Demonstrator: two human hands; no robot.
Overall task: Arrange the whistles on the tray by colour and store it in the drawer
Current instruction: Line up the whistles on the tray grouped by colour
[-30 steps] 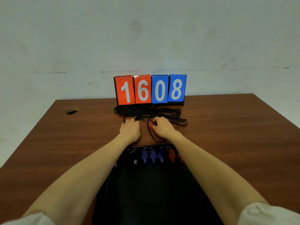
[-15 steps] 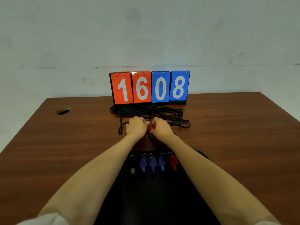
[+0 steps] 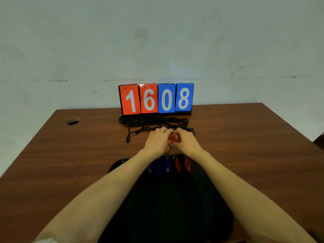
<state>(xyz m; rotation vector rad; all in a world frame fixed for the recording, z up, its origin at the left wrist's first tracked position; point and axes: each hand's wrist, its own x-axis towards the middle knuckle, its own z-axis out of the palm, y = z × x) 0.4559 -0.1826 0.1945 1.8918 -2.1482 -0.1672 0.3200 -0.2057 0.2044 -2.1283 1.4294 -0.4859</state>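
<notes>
A black tray (image 3: pixel 175 207) lies on the brown table in front of me. Along its far edge stand blue whistles (image 3: pixel 158 167) and two red whistles (image 3: pixel 182 165) in a row; my left forearm hides the row's left end. Just beyond the tray, my left hand (image 3: pixel 157 142) and my right hand (image 3: pixel 186 142) meet, both pinching a red whistle (image 3: pixel 173 139) between their fingertips. A black cord hangs from it toward the tray.
A pile of tangled black lanyard cords (image 3: pixel 154 122) lies behind my hands. A flip scoreboard (image 3: pixel 157 99) reading 1608 stands at the table's back edge by the wall. A round cable hole (image 3: pixel 73 121) sits at the back left.
My hands have come together around the red whistle, which the right hand first held alone. The camera has shifted slightly and a second red whistle shows on the tray.
</notes>
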